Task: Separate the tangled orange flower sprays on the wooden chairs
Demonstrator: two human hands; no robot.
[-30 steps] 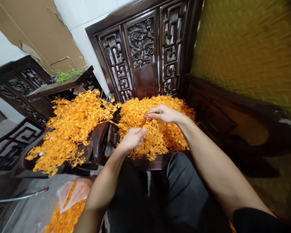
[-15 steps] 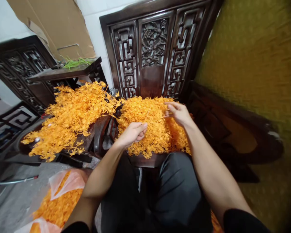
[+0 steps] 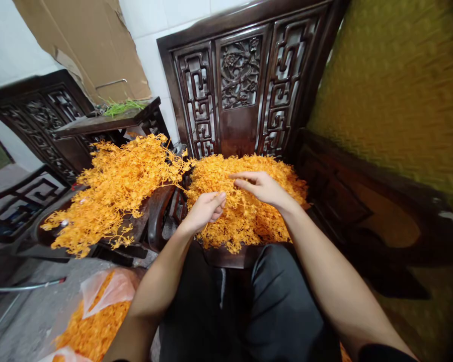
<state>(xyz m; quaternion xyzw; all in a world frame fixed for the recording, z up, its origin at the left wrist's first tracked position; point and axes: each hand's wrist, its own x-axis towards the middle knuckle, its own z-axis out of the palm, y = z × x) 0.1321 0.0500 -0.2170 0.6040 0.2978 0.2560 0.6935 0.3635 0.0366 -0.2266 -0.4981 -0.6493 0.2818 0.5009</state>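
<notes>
A large heap of orange branching plastic sprigs (image 3: 249, 216) lies on the dark wooden chair seat in front of my knees. My left hand (image 3: 207, 208) is closed in a pinch over the heap's left side. Whatever sits between its thumb and fingertips blends into the orange behind and cannot be made out. My right hand (image 3: 262, 187) is over the middle of the heap, fingers stretched toward the left and thumb apart from them. Its fingertips are close to some thin orange strands, and no firm hold shows.
To the left, another orange pile (image 3: 117, 186) spreads over a dark wooden surface beside a curved armrest (image 3: 158, 216). A plastic bag (image 3: 109, 289) of orange pieces stands on the floor. Green stems (image 3: 124, 107) lie on a small table. A carved chair back (image 3: 237, 120) rises behind the heap.
My right hand has moved left and slightly down, closer to my left hand, over the heap. My left hand stays pinched in nearly the same place. The view has shifted slightly.
</notes>
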